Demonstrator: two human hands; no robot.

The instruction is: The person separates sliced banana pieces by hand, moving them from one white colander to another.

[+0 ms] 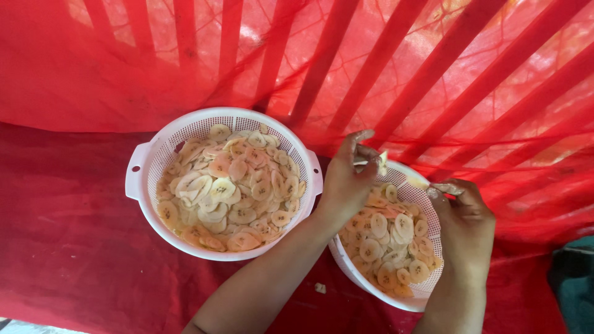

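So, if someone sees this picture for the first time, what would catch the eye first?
Probably the red mesh cloth that fills nearly the whole view, with two white perforated baskets on it. The larger basket, left of centre, is heaped with pale banana slices. Over the smaller basket at lower right, the left hand pinches a slice and the right hand holds another.

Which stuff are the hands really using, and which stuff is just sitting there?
In use:
left hand with a banana slice in its fingers
right hand
right colander of banana slices

Lying about:
left colander of slices
red cloth
red netting
small scrap
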